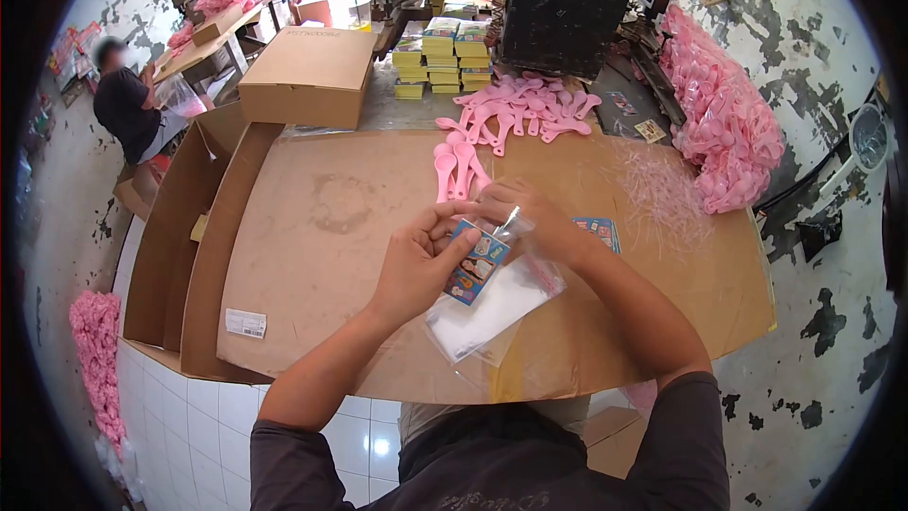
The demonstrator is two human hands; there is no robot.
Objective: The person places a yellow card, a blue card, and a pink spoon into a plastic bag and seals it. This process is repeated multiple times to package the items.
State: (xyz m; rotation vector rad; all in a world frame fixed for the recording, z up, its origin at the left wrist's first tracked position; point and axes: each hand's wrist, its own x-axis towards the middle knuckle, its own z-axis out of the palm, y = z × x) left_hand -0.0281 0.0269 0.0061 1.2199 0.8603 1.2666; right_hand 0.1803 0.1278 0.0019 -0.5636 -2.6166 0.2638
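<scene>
My left hand [421, 260] pinches a small blue printed card [476, 263] at the mouth of a clear plastic bag [492, 308]. My right hand [534, 218] grips the bag's top edge, just right of the card. The bag hangs down toward me over a brown cardboard sheet [322, 255]. A few pink plastic spoons [456, 168] lie just beyond my hands. A larger heap of pink spoons [525, 109] sits farther back. Another printed card [598, 230] lies flat by my right wrist.
Open cardboard boxes [184, 237] stand at the left, a closed carton [307, 76] at the back left. Stacks of yellow booklets [440, 57] and a dark machine [563, 5] are behind. Bagged pink spoons [724, 114] pile at the right. A person [123, 99] works at far left.
</scene>
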